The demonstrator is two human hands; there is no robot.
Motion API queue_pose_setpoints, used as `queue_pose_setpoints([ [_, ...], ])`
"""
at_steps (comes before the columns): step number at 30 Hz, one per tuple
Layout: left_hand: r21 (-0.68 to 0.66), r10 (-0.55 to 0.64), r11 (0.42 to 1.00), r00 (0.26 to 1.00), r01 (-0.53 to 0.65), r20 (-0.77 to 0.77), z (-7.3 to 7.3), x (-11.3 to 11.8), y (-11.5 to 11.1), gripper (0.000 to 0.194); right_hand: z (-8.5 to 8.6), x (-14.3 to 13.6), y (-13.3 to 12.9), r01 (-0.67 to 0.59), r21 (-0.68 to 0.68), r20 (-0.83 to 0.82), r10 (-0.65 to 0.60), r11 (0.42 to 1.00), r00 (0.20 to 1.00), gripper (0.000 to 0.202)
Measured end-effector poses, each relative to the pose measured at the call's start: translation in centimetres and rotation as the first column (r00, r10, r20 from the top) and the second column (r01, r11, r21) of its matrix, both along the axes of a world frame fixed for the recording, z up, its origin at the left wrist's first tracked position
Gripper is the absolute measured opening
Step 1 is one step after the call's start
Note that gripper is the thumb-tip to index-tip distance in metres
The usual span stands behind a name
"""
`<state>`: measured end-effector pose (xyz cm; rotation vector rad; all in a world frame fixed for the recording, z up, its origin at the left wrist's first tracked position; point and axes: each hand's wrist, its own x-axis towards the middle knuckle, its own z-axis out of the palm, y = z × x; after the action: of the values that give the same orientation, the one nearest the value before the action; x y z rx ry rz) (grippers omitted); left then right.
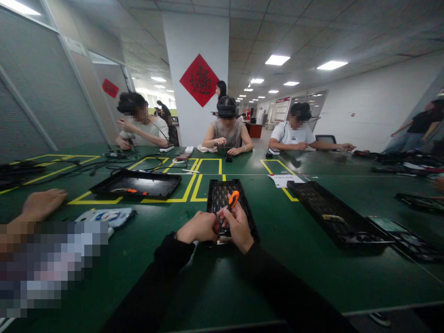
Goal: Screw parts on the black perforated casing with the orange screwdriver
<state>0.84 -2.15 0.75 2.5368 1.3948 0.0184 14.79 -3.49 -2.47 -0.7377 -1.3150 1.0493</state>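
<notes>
Orange and black, the tool [234, 199] leaned in the right hand [239, 227], fingers wrapped around its handle. The left hand's [201, 226] fingers curled beside its lower end, though I couldn't tell what they held, above the black tray's [249, 212] six o'clock end.

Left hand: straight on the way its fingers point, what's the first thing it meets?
Probably the shaft of the orange-handled tool, right by the left hand's fingertips, with the right hand just beyond. Depth is unclear; the fingers may already be touching the shaft.
</notes>
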Motion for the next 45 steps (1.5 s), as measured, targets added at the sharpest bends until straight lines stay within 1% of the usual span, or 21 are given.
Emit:
queue_pose_setpoints([
  [3, 0.018, -0.004, 1.000, 0.994, 0.006, -0.105, 0.8, 0.3, 0.1, 0.013, 0.0, 0.0, 0.1, 0.016, 0.003, 0.006, -0.016, 1.000, 1.000, 0.030],
  [5, 0.045, 0.014, 0.999, 0.993, -0.009, -0.121, 1.2, 0.3, 0.0, 0.017, 0.0, 0.0, 0.1, 0.028, 0.010, 0.011, -0.029, 1.000, 1.000, 0.025],
  [7, 0.039, 0.024, 0.999, 0.993, -0.020, -0.113, 1.5, 0.3, -0.1, 0.021, 0.0, 0.0, 0.0, 0.036, 0.012, 0.015, -0.037, 0.999, 0.999, 0.019],
  [10, -0.006, 0.010, 1.000, 0.993, -0.011, -0.114, 1.7, 0.3, -0.3, 0.019, 0.0, -0.1, 0.0, 0.041, 0.010, 0.014, -0.042, 0.999, 0.999, 0.014],
  [12, -0.002, 0.010, 1.000, 0.992, -0.011, -0.128, 1.7, 0.4, -0.6, 0.018, 0.1, -0.1, 0.0, 0.037, 0.009, 0.005, -0.037, 0.999, 0.999, 0.014],
  [17, 0.035, 0.089, 0.996, 0.980, -0.084, -0.179, 1.7, 1.1, -1.1, 0.018, 0.2, -0.1, 0.0, 0.044, 0.003, -0.011, -0.044, 0.999, 0.999, 0.014],
  [19, 0.017, 0.094, 0.996, 0.979, -0.092, -0.182, 1.6, 1.2, -1.0, 0.019, 0.2, -0.1, 0.0, 0.056, 0.006, -0.006, -0.056, 0.998, 0.998, 0.012],
  [23, -0.046, 0.059, 0.997, 0.979, -0.069, -0.197, 1.7, 1.3, -0.5, 0.022, 0.0, -0.1, 0.1, 0.065, 0.013, 0.002, -0.065, 0.998, 0.998, 0.012],
  [26, -0.098, 0.039, 0.993, 0.975, -0.062, -0.220, 2.1, 1.5, -0.3, 0.021, -0.1, 0.0, 0.1, 0.068, 0.015, 0.000, -0.068, 0.998, 0.998, 0.012],
  [29, -0.115, 0.033, 0.991, 0.969, -0.063, -0.245, 2.5, 1.9, -0.3, 0.021, -0.2, 0.0, 0.1, 0.059, 0.010, -0.006, -0.059, 0.998, 0.998, 0.012],
  [35, -0.063, 0.005, 0.998, 0.959, -0.024, -0.285, 2.3, 2.3, 0.2, 0.027, -0.1, 0.1, 0.0, 0.062, 0.016, -0.013, -0.061, 0.998, 0.998, 0.013],
  [40, 0.052, 0.025, 0.999, 0.951, -0.009, -0.307, 2.5, 2.1, -0.2, 0.029, 0.2, 0.1, 0.0, 0.056, 0.011, -0.034, -0.055, 0.998, 0.998, 0.015],
  [45, 0.123, 0.015, 0.992, 0.951, 0.024, -0.310, 2.4, 2.5, -0.8, 0.027, 0.1, 0.1, 0.0, 0.089, -0.003, -0.062, -0.089, 0.996, 0.994, 0.029],
])
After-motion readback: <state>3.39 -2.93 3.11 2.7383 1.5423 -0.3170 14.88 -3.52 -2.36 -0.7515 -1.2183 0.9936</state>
